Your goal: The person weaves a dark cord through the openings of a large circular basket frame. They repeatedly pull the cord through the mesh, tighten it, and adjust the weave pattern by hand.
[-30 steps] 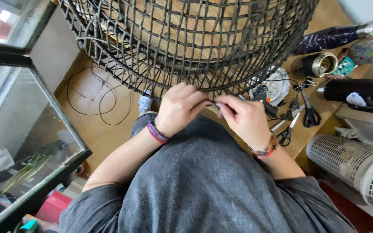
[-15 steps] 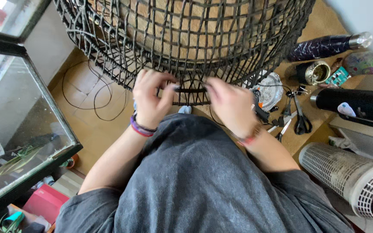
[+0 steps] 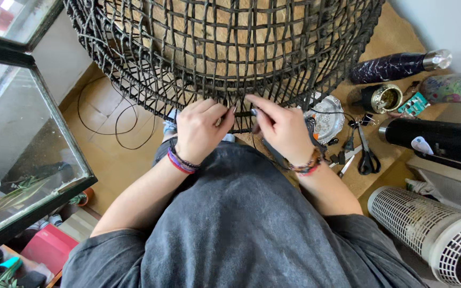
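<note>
A large black woven wicker frame [image 3: 225, 48], open like a mesh basket, fills the top of the view. My left hand [image 3: 198, 130] grips its lower rim with curled fingers. My right hand [image 3: 281, 128] pinches a dark strand at the same rim, just to the right, index finger stretched toward the left hand. Both wrists wear bead and cord bracelets. A grey shirt covers my lap below.
A glass tank [image 3: 22, 154] stands at the left. Loose black cord [image 3: 113, 117] lies on the wooden floor. At the right lie scissors [image 3: 368, 154], a metal dish [image 3: 327, 114], two dark bottles [image 3: 396, 66], a black flask [image 3: 436, 141] and a white perforated cylinder [image 3: 428, 229].
Both hands have shifted along the rim of the wicker frame and lifted slightly; the right hand now pinches a strand with its index finger stretched out.
</note>
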